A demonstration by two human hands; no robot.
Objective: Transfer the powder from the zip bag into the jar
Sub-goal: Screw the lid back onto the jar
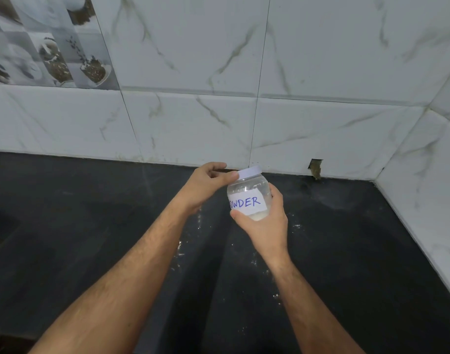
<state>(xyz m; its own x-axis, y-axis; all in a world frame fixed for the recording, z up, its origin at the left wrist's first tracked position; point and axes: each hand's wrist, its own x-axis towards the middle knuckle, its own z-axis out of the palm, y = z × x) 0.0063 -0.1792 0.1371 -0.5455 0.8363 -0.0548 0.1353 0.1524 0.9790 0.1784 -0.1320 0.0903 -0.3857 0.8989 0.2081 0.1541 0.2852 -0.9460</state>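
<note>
A clear plastic jar (249, 198) with a white label reading "POWDER" is held above the black counter. White powder shows at its bottom. My right hand (266, 221) grips the jar's body from below and from the right. A white lid (249, 172) sits on top of the jar. My left hand (208, 182) is at the lid's left edge, thumb and fingers curled against its rim. No zip bag is in view.
The black counter (116, 226) carries scattered specks of white powder (179, 254) under my arms. White marble-pattern tiled walls (295, 123) close the back and the right side, with a small broken hole (315, 168) at the wall's base.
</note>
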